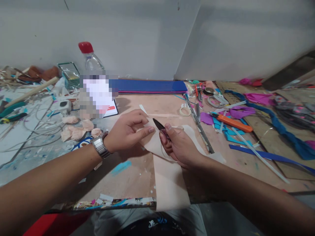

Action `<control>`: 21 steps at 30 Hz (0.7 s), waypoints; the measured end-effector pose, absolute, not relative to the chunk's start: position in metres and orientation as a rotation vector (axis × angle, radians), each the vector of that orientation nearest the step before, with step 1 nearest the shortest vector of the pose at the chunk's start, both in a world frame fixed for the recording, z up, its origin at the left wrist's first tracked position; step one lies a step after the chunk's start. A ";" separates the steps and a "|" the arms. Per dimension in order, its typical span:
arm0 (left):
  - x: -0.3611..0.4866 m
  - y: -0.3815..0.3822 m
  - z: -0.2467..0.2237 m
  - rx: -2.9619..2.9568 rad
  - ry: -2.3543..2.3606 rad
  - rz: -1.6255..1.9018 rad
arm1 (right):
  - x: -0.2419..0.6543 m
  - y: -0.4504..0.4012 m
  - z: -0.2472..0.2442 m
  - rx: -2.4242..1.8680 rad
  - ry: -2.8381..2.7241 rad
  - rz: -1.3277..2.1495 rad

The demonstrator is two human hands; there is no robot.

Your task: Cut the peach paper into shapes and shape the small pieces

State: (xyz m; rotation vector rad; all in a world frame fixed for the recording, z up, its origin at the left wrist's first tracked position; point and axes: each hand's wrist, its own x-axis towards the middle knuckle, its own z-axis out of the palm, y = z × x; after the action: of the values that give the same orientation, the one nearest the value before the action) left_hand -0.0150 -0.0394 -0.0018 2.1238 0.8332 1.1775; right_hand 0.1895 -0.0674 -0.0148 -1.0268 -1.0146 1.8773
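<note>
My right hand (180, 142) is closed around a pair of dark scissors (158, 124). Their narrow pointed blades are together and aim up and left, while the handles are mostly hidden in my fingers. Facing it, my left hand (129, 129) has its thumb apart from its loosely bent fingers, and I see nothing held in it. Below both hands lies pale peach paper (171, 186), one long strip of which hangs over the table's front edge. Part of the paper lies under my right hand, and its left edge comes close to my left thumb.
A metal ruler (203, 136) lies right of the paper, with an orange utility knife (232, 122) beyond. A tape roll (185, 111) and blue sheets (150, 86) are behind. To the left are crumpled paper pieces (77, 129), a red-capped bottle (86, 48) and green-handled pliers (13, 111).
</note>
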 end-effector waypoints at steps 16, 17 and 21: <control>-0.020 -0.027 -0.010 1.425 0.934 1.459 | 0.202 -0.068 -0.008 -1.006 -1.296 1.903; -0.019 -0.025 -0.011 1.362 0.924 1.512 | 0.203 -0.069 -0.003 -1.010 -1.265 1.898; -0.019 -0.018 -0.013 1.089 0.829 1.570 | 0.212 -0.060 0.032 -1.102 -1.122 1.667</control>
State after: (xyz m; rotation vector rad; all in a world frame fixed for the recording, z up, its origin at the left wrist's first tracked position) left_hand -0.0190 -0.0178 -0.0133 1.0893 0.8292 1.5702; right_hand 0.2118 -0.0602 0.0316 -1.1018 -1.1223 1.6666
